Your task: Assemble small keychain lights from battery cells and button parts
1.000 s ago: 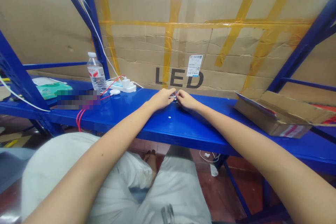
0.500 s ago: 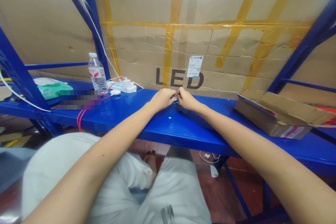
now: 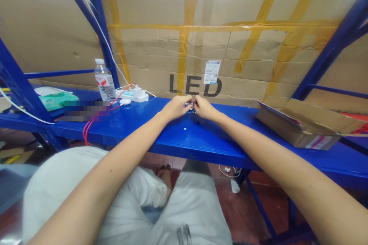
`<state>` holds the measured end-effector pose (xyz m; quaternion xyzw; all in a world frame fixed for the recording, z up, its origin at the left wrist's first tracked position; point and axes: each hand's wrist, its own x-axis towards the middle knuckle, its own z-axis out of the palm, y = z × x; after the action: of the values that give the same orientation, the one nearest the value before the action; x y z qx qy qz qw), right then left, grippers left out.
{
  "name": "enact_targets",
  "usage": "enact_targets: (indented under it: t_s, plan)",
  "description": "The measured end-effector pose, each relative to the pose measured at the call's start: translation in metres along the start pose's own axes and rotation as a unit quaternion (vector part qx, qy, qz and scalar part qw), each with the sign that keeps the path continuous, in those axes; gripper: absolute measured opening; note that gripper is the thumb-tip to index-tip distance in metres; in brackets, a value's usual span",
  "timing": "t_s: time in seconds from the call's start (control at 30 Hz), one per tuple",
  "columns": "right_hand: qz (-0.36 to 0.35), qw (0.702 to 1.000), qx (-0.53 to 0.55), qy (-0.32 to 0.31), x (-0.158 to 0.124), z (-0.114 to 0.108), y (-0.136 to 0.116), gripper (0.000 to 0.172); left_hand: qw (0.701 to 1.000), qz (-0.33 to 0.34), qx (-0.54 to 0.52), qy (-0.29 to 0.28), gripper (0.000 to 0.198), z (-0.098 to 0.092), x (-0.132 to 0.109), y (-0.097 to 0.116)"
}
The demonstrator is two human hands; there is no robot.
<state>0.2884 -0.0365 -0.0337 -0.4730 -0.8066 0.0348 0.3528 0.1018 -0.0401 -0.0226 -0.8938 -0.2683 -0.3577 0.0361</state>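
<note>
My left hand (image 3: pixel 178 107) and my right hand (image 3: pixel 203 107) meet over the middle of the blue shelf (image 3: pixel 201 138), close to its back edge. Both have their fingers bent in a pinch, the tips nearly touching. Between and just below the fingertips shows a cluster of small shiny, multicoloured pieces (image 3: pixel 191 110), too small to name. What exactly each hand grips is mostly hidden by the fingers. A small white dot (image 3: pixel 184 128) lies on the shelf in front of the hands.
A large cardboard box marked LED (image 3: pixel 158 53) stands behind the shelf. To the left are a water bottle (image 3: pixel 105 82), a power strip (image 3: pixel 139 97), red cables (image 3: pixel 86 132) and a green packet (image 3: pixel 59 101). An open cardboard box (image 3: pixel 287 128) sits right. Blue posts (image 3: pixel 99 19) frame the sides.
The fingers of my left hand have shifted slightly and opened a little at the tips. My right hand stays almost in place. The camera view has moved slightly.
</note>
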Motion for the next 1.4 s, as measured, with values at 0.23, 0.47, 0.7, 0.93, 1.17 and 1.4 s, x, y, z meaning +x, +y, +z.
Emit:
enact_targets:
  t_s: [0.23, 0.47, 0.7, 0.93, 1.17, 1.4]
  plan:
    - [0.009, 1.000, -0.011, -0.005, -0.002, 0.000, -0.006, 0.012, 0.998, 0.026, 0.059, -0.023, 0.007, 0.001, -0.001, -0.002]
    - [0.012, 1.000, 0.001, 0.004, 0.001, -0.003, -0.005, 0.012, 0.998, -0.002, 0.060, 0.002, 0.009, 0.003, 0.000, -0.006]
    - [0.063, 0.995, 0.072, 0.008, 0.001, -0.011, -0.012, 0.012, 0.993, -0.096, -0.047, 0.043, 0.003, 0.002, -0.002, -0.017]
    - [0.140, 0.921, 0.353, -0.089, -0.002, -0.016, -0.009, 0.012, 0.984, -0.134, -0.112, 0.039, 0.007, 0.005, 0.000, -0.014]
    - [0.152, 0.880, 0.436, -0.112, -0.003, -0.020, -0.004, 0.016, 0.984, -0.120, -0.125, 0.043, 0.010, 0.005, 0.001, -0.012]
    - [0.153, 0.882, 0.428, -0.123, -0.002, -0.021, -0.003, 0.012, 0.984, -0.119, -0.123, 0.046, 0.009, 0.003, 0.001, -0.012]
